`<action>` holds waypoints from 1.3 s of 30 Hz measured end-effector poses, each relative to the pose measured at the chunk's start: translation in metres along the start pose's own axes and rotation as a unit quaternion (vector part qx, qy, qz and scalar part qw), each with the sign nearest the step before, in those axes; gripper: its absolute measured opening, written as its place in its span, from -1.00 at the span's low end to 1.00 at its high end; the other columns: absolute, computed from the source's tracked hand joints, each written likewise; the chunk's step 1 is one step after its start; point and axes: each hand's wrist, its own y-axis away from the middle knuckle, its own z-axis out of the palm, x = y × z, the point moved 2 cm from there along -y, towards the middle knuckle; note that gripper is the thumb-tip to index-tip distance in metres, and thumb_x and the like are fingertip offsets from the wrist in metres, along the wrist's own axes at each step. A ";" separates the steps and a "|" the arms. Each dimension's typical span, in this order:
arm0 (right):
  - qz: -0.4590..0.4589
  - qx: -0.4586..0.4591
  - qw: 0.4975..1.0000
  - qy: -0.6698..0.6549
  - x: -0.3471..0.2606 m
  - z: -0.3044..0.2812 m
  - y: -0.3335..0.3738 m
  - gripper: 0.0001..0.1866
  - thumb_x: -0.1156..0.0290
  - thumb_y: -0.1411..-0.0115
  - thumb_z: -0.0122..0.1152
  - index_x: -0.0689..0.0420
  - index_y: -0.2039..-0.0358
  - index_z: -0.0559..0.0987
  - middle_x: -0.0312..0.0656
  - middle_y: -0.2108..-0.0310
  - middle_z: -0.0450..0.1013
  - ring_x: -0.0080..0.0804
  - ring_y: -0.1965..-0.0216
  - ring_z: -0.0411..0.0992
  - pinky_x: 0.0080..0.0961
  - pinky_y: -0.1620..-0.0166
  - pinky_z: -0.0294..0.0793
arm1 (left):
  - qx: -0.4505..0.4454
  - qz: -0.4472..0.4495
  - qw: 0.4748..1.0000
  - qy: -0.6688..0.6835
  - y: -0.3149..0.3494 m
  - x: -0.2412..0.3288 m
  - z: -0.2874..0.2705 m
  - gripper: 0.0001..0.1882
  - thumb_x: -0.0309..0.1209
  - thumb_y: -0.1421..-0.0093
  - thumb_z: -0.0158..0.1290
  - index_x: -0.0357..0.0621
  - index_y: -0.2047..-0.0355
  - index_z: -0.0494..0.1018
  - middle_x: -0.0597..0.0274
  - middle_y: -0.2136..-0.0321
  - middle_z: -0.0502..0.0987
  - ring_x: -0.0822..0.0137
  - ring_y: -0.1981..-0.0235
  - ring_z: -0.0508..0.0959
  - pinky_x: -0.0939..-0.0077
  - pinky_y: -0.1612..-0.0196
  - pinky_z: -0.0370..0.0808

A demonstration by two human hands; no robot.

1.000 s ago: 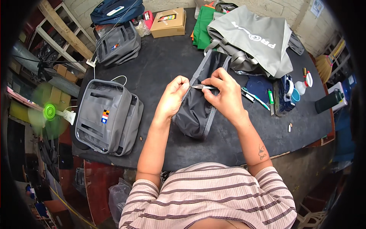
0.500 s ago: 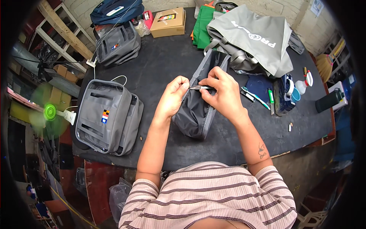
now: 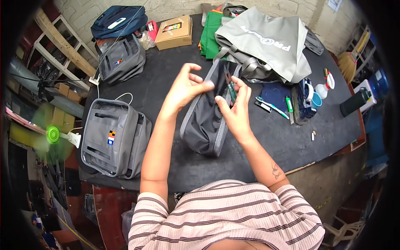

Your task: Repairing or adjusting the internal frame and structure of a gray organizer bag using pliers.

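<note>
A black-lined pouch (image 3: 201, 127) with grey trimmed edges lies on the dark table in front of me, its long side running away from me. My left hand (image 3: 187, 89) is open at its left edge, fingers apart and thumb reaching over the rim. In my right hand (image 3: 236, 111) is a pair of thread snips (image 3: 231, 88) with green handles, held above the pouch's right side. Their blades point away from me.
Left of my arm stand grey bags (image 3: 106, 139) with clear-edged fronts, beside a spinning green fan (image 3: 53, 134). A cardboard box (image 3: 174, 32) and a large grey bag (image 3: 266, 43) lie at the back. A toothbrush (image 3: 273, 106), a cutter (image 3: 289, 109) and a spray bottle (image 3: 324, 86) are at right.
My left fingers have opened from a pinch on the pouch edge. The snips have swung from pointing left at that edge to pointing away from me.
</note>
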 end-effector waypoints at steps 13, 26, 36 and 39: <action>-0.009 0.009 1.000 0.011 0.004 -0.004 0.001 -0.29 0.44 -0.11 0.29 0.18 -0.22 0.17 0.03 -0.07 0.11 -0.07 -0.16 0.21 -0.22 -0.23 0.21 | 0.040 0.094 0.993 -0.053 -0.017 0.001 0.010 -0.80 -0.42 -0.21 0.11 -0.26 0.19 0.55 0.30 0.46 0.52 0.50 0.55 0.44 0.59 0.42 0.45; -0.021 0.017 0.999 -0.023 0.007 -0.005 0.004 -0.30 0.49 -0.07 0.30 0.17 -0.20 0.21 -0.03 -0.04 0.15 -0.16 -0.15 0.19 -0.26 -0.22 0.22 | -0.014 0.017 0.999 0.037 -0.042 -0.017 0.013 -0.84 -0.46 -0.11 0.25 -0.28 0.35 0.55 0.34 0.64 0.51 0.59 0.62 0.45 0.67 0.55 0.37; -0.013 0.026 0.999 -0.019 0.007 0.000 0.003 -0.32 0.46 -0.10 0.28 0.18 -0.20 0.20 0.01 -0.06 0.13 -0.10 -0.16 0.20 -0.25 -0.20 0.25 | 0.081 0.206 0.906 -0.360 -0.019 0.024 0.024 -0.81 -0.48 -0.04 0.22 -0.25 0.30 0.59 0.06 0.26 0.49 0.25 0.41 0.59 0.38 0.27 0.52; -0.022 0.025 0.999 0.021 0.008 -0.002 0.001 -0.30 0.44 -0.09 0.30 0.18 -0.20 0.20 0.02 -0.06 0.13 -0.09 -0.14 0.21 -0.24 -0.19 0.26 | 0.055 0.227 0.846 -0.479 -0.013 0.023 0.038 -0.88 -0.53 -0.07 0.15 -0.34 0.39 0.48 -0.09 0.22 0.44 -0.06 0.40 0.59 0.08 0.24 0.52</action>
